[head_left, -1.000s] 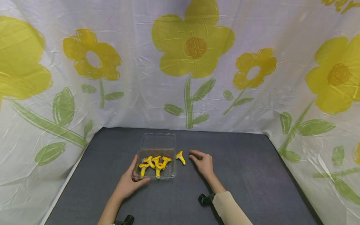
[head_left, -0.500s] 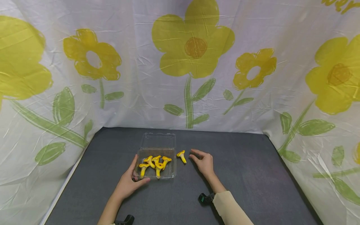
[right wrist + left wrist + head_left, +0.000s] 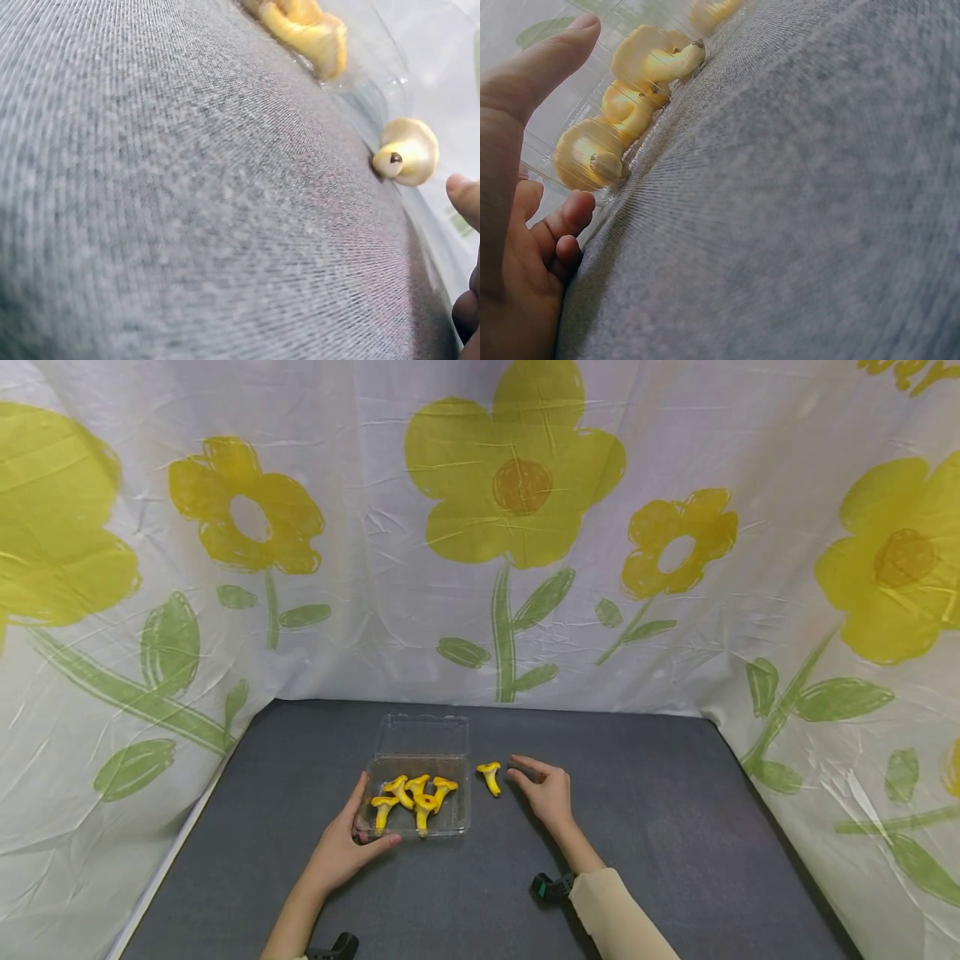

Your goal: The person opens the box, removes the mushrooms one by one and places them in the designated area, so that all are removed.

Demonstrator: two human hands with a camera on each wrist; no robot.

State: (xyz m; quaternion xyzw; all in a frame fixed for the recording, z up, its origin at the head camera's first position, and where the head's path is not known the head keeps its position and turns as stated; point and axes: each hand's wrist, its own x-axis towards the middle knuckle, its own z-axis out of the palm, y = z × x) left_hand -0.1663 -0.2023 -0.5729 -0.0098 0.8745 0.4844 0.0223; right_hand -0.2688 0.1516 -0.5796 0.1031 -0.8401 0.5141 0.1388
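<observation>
Flowered backdrop (image 3: 360, 635) behind dark table (image 3: 637, 793)
Right hand (image 3: 549, 795), right of clear box (image 3: 458, 818): thumb and fingers apart, nothing held
Loose mushroom (image 3: 490, 778) just outside box, right side, near fingertips
Left hand (image 3: 341, 853) grips box's front left corner
Five mushrooms (image 3: 422, 810) inside box, lid (image 3: 422, 737) behind
Step looks like dealing with loose one; next probably calls for gentle pinch

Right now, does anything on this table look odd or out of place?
Yes: one mushroom lies on the table, between the box and the right hand. It looks astray because the five others are inside the box. Nothing looks visibly damaged.
</observation>
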